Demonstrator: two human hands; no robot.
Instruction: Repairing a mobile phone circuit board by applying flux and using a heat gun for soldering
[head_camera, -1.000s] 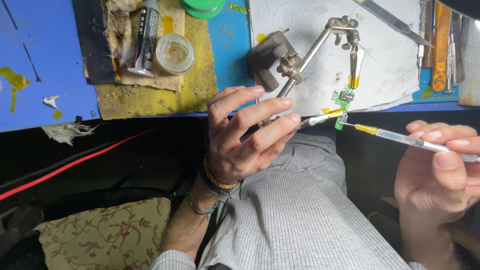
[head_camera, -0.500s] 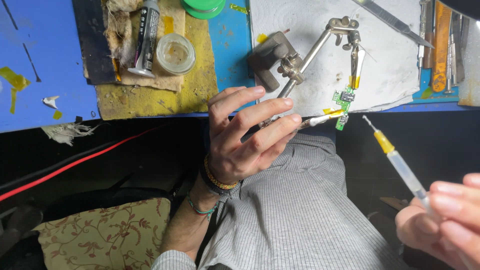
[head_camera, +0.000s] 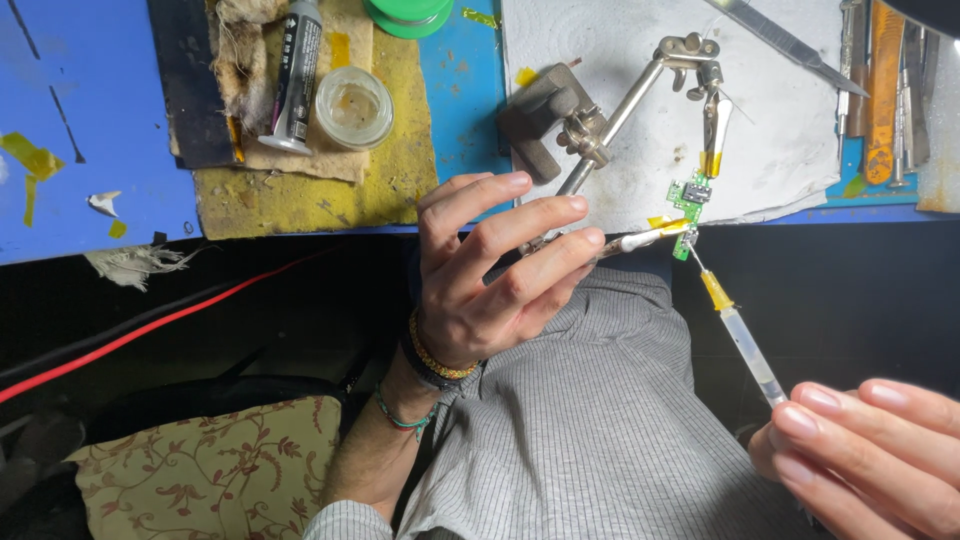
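Left hand (head_camera: 490, 275) pinches a cotton swab (head_camera: 640, 240), fingers half spread, tip touching the small green circuit board (head_camera: 688, 203). Right hand (head_camera: 870, 450) grips the barrel end of a syringe (head_camera: 742, 335) (yellow hub, thin needle), needle tip at the board's near edge. Board hangs in the clip of a metal helping-hand stand (head_camera: 610, 120), just over the near edge of the blue worktop (head_camera: 90, 130), on a white paper sheet (head_camera: 780, 150). Far left: small glass jar (head_camera: 353, 106), grey tube (head_camera: 297, 70), yellow cloth (head_camera: 300, 190). Red cable (head_camera: 150, 325) runs below the worktop edge.
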